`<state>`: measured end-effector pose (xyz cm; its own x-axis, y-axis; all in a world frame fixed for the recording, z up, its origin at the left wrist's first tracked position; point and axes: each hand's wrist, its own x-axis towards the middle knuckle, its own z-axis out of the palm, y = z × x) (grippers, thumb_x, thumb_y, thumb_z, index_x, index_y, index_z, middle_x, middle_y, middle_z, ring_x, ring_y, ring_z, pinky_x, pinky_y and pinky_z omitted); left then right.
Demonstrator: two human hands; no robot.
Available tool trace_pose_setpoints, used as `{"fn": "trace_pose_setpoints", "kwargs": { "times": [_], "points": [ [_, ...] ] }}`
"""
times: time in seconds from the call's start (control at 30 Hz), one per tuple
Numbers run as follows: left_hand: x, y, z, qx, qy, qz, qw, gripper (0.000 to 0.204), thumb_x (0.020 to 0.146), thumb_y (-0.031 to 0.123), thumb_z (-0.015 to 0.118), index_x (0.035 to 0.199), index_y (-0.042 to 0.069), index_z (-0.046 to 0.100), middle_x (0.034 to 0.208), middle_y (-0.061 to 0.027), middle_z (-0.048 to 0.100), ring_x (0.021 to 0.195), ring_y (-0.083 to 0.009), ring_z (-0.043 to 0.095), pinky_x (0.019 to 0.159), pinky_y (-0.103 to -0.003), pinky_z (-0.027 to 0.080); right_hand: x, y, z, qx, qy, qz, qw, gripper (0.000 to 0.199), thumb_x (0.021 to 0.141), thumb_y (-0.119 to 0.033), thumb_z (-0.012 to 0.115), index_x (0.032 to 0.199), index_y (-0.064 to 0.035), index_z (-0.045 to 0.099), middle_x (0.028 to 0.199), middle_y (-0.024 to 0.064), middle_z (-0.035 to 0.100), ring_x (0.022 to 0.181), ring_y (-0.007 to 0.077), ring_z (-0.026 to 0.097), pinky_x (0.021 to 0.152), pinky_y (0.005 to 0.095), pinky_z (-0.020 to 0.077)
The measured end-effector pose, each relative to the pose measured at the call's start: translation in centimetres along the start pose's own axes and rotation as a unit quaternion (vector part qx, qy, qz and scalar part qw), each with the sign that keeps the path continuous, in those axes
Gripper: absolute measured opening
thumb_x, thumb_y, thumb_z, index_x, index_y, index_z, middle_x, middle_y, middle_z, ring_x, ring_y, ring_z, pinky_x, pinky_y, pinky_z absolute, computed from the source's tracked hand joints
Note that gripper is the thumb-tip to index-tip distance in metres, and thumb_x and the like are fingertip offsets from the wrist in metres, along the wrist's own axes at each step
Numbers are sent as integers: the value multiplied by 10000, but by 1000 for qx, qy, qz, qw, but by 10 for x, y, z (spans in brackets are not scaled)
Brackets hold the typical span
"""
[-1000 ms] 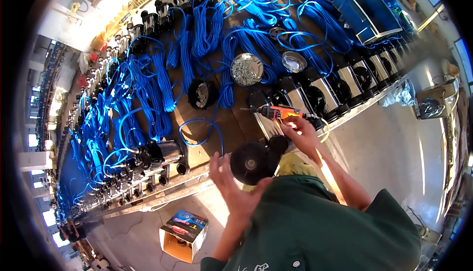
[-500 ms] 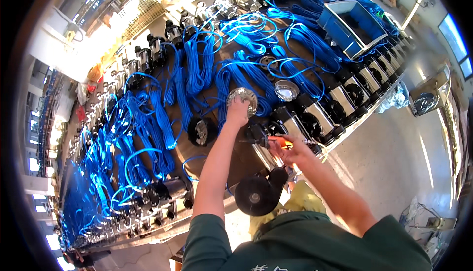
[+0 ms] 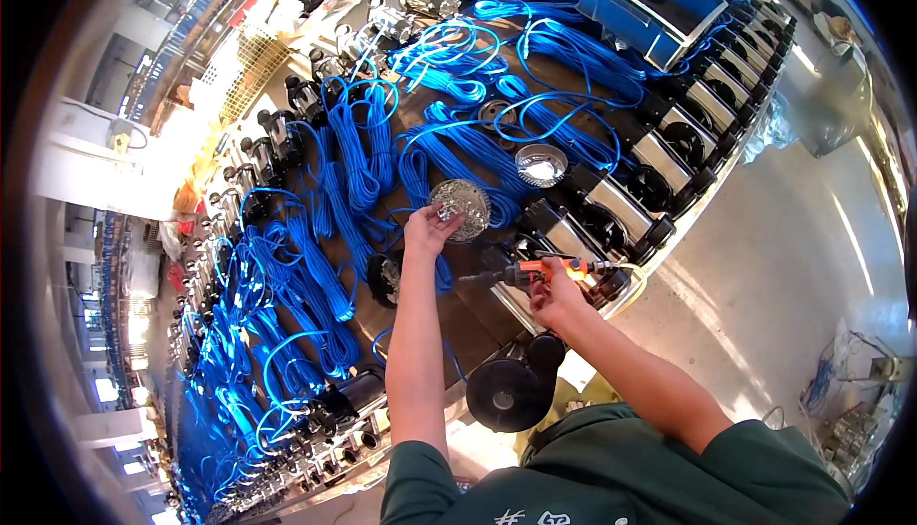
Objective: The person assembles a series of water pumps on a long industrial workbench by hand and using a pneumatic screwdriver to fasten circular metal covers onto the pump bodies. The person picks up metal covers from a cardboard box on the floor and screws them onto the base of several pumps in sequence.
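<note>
The left hand (image 3: 430,233) reaches forward, half open, at the dish (image 3: 487,204) of small metal parts (image 3: 465,199); whether it pinches one, I cannot tell. The right hand (image 3: 557,298) grips the driver (image 3: 523,272) above the surface (image 3: 478,318).

left arm (image 3: 416,353) stretched forward | left hand (image 3: 430,230) fingers loosely bent | right forearm (image 3: 645,372) angled inward | right hand (image 3: 557,298) curled closed

Left hand (image 3: 429,232) at near edge of round metal dish (image 3: 485,198) of small parts (image 3: 458,195); right hand (image 3: 557,296) gripping orange power tool (image 3: 576,266), tip pointing left; black round part (image 3: 503,396) nearer body than right hand; blue cable coils (image 3: 357,170) on table (image 3: 475,317) beyond both hands
</note>
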<state>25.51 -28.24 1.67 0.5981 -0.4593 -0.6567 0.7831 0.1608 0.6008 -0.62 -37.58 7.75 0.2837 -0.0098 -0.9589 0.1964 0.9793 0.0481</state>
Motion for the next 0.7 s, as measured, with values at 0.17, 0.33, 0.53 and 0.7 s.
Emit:
{"fn": "trace_pose_setpoints", "kwargs": {
  "times": [0.17, 0.33, 0.53, 0.7],
  "points": [
    [-7, 9, 3, 54, 4, 14, 998, 313, 959, 164, 376, 1118, -88, 471, 1104, -259, 563, 1033, -435, 573, 901, -585, 490, -16, -18, 2, 56, -82, 23, 995, 253, 741, -345, 660, 720, -134, 522, 604, -13, 466, 505, 114, 401, 423, 218, 304],
    [-2, 11, 3, 75, 39, 20, 996, 302, 947, 175, 425, 1110, -62, 517, 1075, -224, 609, 973, -371, 602, 872, -525, 496, -63, -36, 8, 117, -170, -6, 978, 177, 772, -293, 569, 756, -118, 547, 672, -17, 554, 530, 123, 404, 448, 237, 292],
    [2, 1, 5, 106, 10, 31, 994, 280, 935, 158, 453, 1127, -32, 526, 1030, -161, 641, 946, -286, 623, 823, -450, 500, -123, -51, 7, 161, -195, -4, 968, 259, 739, -309, 608, 882, -93, 625, 732, -20, 556, 554, 124, 403, 455, 241, 302],
    [10, -3, -17, 123, -9, 34, 992, 262, 927, 121, 479, 1140, -23, 526, 1037, -150, 639, 926, -282, 628, 782, -437, 524, -165, -46, 4, 191, -219, -136, 947, 383, 725, -251, 594, 1056, -58, 589, 910, 82, 593, 730, 189, 538, 627, 308, 440]
  ]
}}
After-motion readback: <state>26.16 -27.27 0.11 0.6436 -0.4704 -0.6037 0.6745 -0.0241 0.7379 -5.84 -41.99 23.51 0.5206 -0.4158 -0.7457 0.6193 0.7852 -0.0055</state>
